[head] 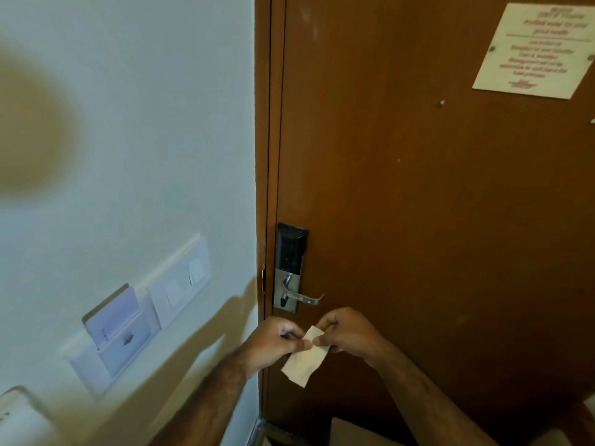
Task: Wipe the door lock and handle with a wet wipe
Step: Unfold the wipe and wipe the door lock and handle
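Note:
A black and silver electronic door lock [290,252] is mounted on the left edge of a brown wooden door [418,204]. Its silver lever handle [302,297] points right, just below the black panel. Beneath the handle, my left hand [273,342] and my right hand [347,333] both pinch the top of a small pale wet wipe [306,358], which hangs down folded between them. The wipe is apart from the lock, a short way below it.
On the white wall at left sit a key-card holder [116,329] with a card in it and a switch plate [183,281]. A paper notice [534,49] is fixed to the door's upper right. A pale surface [360,432] shows at the bottom.

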